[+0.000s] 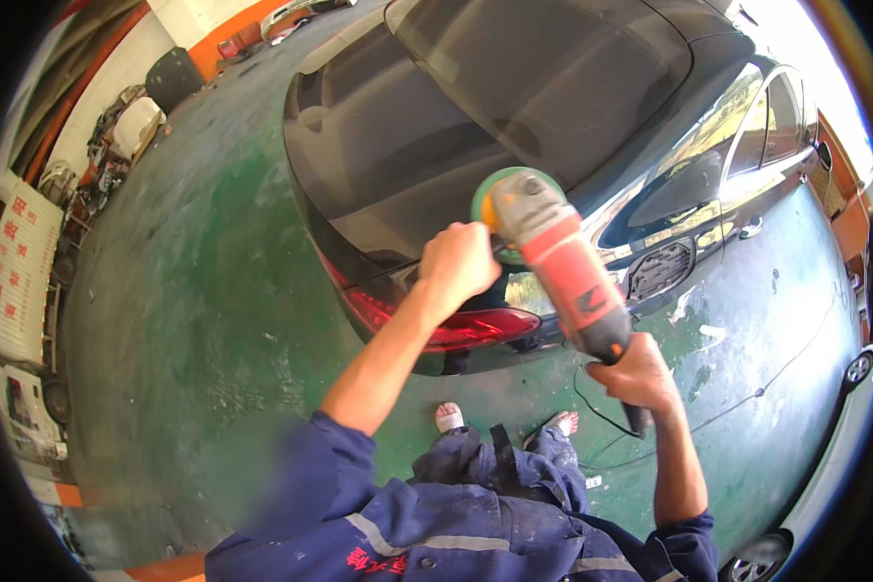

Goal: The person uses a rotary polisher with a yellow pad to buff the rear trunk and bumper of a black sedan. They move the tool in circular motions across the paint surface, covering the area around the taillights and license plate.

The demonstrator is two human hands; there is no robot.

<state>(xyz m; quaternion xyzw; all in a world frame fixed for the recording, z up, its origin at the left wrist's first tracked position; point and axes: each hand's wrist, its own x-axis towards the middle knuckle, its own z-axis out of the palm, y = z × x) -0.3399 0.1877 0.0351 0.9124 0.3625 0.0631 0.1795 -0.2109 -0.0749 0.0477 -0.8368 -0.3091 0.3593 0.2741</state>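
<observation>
A red and grey corded angle polisher (574, 274) is held across the rear corner of a dark car (398, 165). Its round green pad (522, 177) lies over the bodywork beside the rear window, though contact with the paint is hard to judge. My left hand (459, 262) is closed at the polisher's head, around what looks like a yellowish side handle, mostly hidden by the fingers. Around the black rear end of the tool's body wraps my right hand (638, 373). Below my left hand is the car's red tail light (475, 328).
A power cord (761, 391) runs over the green floor (213, 320) on the right. The car's fuel flap recess (662, 270) is covered with dark material. A white truck (24, 281) stands far left; another car (834, 466) is at the right edge. Parts line the back wall.
</observation>
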